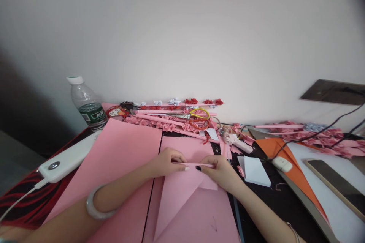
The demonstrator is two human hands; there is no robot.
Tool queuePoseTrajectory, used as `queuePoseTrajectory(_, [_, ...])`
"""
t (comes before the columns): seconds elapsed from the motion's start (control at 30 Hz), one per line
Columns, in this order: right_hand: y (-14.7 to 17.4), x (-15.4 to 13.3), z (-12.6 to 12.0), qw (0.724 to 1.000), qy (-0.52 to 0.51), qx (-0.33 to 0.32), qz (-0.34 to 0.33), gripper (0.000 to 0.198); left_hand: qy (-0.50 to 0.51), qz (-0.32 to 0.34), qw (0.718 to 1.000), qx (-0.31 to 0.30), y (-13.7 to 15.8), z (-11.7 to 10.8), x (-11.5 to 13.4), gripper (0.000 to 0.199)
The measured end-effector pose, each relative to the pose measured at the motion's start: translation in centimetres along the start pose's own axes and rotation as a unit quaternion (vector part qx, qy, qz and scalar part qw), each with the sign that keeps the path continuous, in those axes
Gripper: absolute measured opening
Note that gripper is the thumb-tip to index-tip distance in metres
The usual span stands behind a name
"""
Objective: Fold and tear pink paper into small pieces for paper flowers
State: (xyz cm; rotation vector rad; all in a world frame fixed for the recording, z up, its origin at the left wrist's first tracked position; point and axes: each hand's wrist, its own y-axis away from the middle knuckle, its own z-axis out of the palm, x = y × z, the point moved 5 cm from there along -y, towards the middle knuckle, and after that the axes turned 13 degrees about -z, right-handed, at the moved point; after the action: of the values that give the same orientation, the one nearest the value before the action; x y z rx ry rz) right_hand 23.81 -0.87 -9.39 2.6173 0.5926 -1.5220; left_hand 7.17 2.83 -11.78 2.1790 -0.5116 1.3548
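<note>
A sheet of pink paper [182, 190] is held up between my two hands, its far edge turned over into a narrow fold. My left hand [168, 162] pinches that edge on the left, thumb on the near side. On the right, my right hand [219, 171] grips the same edge between thumb and fingers; the thumb has a dark nail. The two thumbs are a short gap apart. Beneath lie more pink sheets [216, 220], and a large pink sheet [128, 144] spreads out under my left forearm.
Scissors [199, 115] with yellow and orange handles rest among pink paper flowers [159, 123] along the wall. A glue gun [238, 142], white paper slips [255, 171] and a phone [336, 182] lie to the right. At left are a water bottle [89, 106] and a white power bank [68, 157].
</note>
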Motion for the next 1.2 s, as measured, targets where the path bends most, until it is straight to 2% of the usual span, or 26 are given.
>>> queuePoseTrajectory(0.17, [0.0,-0.6,0.5,0.999,-0.011,-0.011,-0.04,0.021,-0.034,0.004,0.999,0.015,0.2,0.1,0.2,0.021])
queuePoseTrajectory(0.4, [0.2,-0.3,0.4,0.999,0.002,0.021,-0.033,0.025,0.018,0.009,0.999,0.039,0.5,0.2,0.5,0.02])
queuePoseTrajectory(0.57, [0.1,-0.5,0.2,0.998,-0.008,0.012,-0.064,0.022,0.01,0.011,0.997,0.071,0.7,0.1,0.5,0.018])
queuePoseTrajectory(0.93, [0.4,-1.6,0.1,0.99,0.075,0.022,-0.116,0.02,-0.051,0.103,0.987,0.116,1.5,-0.1,1.9,0.019])
queuePoseTrajectory(1.2, [0.6,-2.6,0.6,0.966,0.181,0.011,-0.183,0.02,-0.142,0.171,0.968,0.119,2.0,0.6,2.3,0.024])
